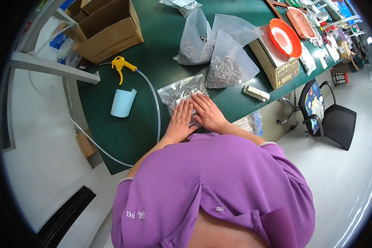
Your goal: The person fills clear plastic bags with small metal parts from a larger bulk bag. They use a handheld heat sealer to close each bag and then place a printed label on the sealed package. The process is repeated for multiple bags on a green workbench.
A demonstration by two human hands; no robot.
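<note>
A clear plastic bag (169, 93) full of small metal cylindrical parts lies flat near the table's front edge. Both my hands press down on it, side by side. My left hand (181, 120) rests on the bag with its fingers stretched out and close together. Beside it my right hand (209, 113) lies flat too, fingertips pointing up and left. The bag's near part is mostly hidden under the hands. Just beyond stand frosted plastic bags (229, 68) holding many similar metal cylinders. A white stapler-like tool (256, 93) lies to the right.
On the left are a yellow air blow gun (122, 66) with its hose, a light blue roll (123, 102) and an open cardboard box (107, 35). A red basin (285, 37) sits on a box (275, 62) at right. An office chair (328, 111) stands beyond the green table (136, 144).
</note>
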